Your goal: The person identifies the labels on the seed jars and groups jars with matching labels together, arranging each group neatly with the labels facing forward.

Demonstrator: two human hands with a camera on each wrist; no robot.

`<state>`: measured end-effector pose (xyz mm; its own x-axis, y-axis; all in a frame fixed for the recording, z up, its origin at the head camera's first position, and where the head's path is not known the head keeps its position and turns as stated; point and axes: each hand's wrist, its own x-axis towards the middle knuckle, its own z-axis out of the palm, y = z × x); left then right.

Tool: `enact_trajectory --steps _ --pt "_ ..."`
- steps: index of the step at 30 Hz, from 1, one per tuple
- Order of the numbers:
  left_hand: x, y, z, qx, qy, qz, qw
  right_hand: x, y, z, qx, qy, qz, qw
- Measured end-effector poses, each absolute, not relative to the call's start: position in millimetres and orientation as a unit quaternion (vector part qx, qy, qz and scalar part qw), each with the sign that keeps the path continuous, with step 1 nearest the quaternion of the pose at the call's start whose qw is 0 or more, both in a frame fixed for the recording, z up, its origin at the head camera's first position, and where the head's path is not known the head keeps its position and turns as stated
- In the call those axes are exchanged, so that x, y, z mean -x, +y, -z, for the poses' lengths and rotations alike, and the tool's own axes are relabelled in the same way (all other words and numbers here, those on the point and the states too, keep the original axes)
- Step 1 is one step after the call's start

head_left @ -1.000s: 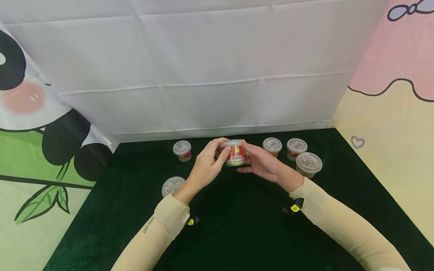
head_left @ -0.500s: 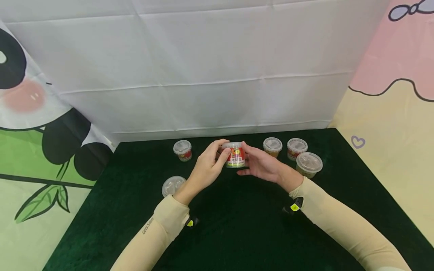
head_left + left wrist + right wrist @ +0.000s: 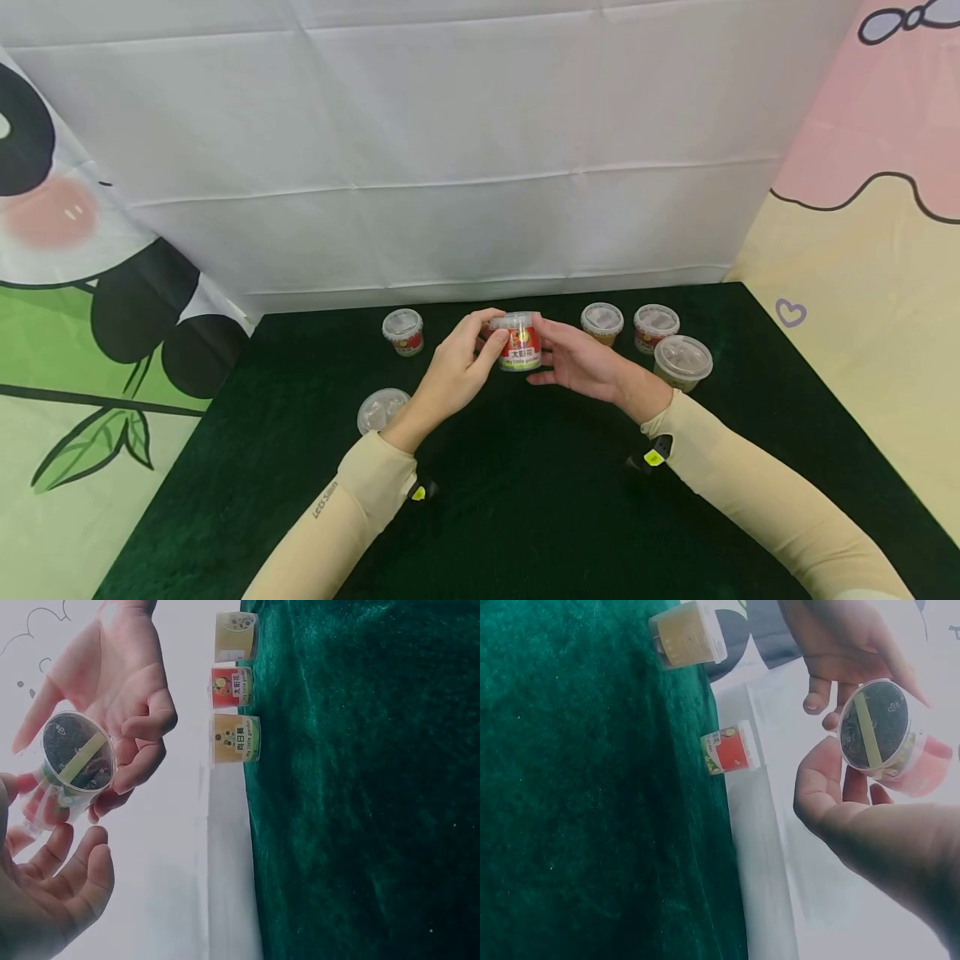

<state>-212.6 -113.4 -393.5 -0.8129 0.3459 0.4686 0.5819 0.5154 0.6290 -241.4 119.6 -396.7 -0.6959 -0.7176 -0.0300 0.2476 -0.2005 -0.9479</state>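
Held up over the far middle of the table is a small clear plastic cup [image 3: 520, 343] with a clear lid and a red label with a green lower edge. My left hand [image 3: 459, 360] grips its left side, thumb across the front. From the right, my right hand [image 3: 583, 363] holds the other side between thumb and fingers, its lower fingers spread beneath. Both wrist views show the cup's underside [image 3: 874, 724], with dark contents and a pale strip. Some fingertips behind the cup are hidden in the head view.
On the dark green cloth [image 3: 525, 500], several lidded cups stand around: a small red-labelled cup [image 3: 403, 332] and a wider cup [image 3: 381, 412] at left, two small cups and a wider cup [image 3: 682, 363] at right. A white curtain [image 3: 450, 167] hangs behind.
The cup has dipped very slightly from a second ago, and its label has tilted a little. Both hands keep hold of it; the other cups stay put.
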Motion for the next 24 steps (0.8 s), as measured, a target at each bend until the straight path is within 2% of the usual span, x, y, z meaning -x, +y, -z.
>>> enact_trajectory --steps 24 --pt "213.4 -115.4 394.7 0.265 -0.862 0.413 0.129 242.3 123.3 393.9 0.191 0.553 0.740 0.331"
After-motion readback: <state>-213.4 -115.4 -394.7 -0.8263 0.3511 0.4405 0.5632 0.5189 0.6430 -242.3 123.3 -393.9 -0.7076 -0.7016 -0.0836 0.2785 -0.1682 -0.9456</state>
